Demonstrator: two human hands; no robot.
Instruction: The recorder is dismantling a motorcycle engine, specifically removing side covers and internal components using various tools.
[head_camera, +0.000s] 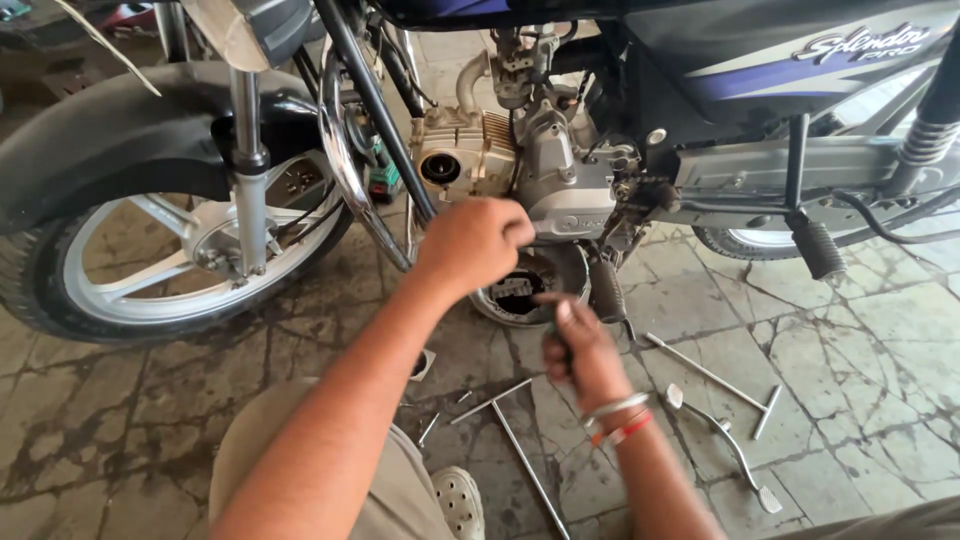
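Left hand (472, 243) is closed up against the engine cover (565, 195), looks like around a small tool. Right hand (580, 345) is loosely curled just below, over the drain pan (560, 270). I'd keep that tool square, pan centred underneath.

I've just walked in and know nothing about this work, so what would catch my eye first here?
First the motorcycle engine in the upper middle, with the left hand reaching to its silver side cover. Just below, the right hand is closed on something dark, above a round metal pan on the floor under the engine. Long T-handled tools lie scattered on the cracked stone floor to the right.
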